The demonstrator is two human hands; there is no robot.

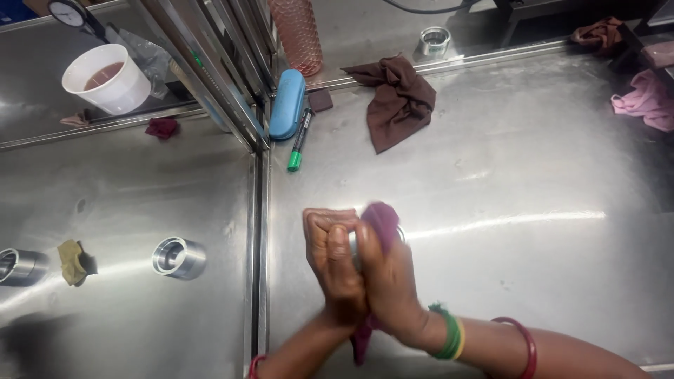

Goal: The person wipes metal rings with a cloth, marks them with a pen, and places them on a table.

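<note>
Gleaming steel desk [491, 182], scuffed, split by seam. Brown rag [397, 98], blue case [288, 105], green marker [300, 140], metal ring [179, 257] lie about. Maroon cloth [382, 221], crumpled, blurred, near front edge; left hand [335, 263] and right hand [386, 277] grip closed round it, pressed together.

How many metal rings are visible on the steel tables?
3 clearly: one ring left of the hands, one at the left edge, one at the top. Another may be hidden between the hands.
</note>
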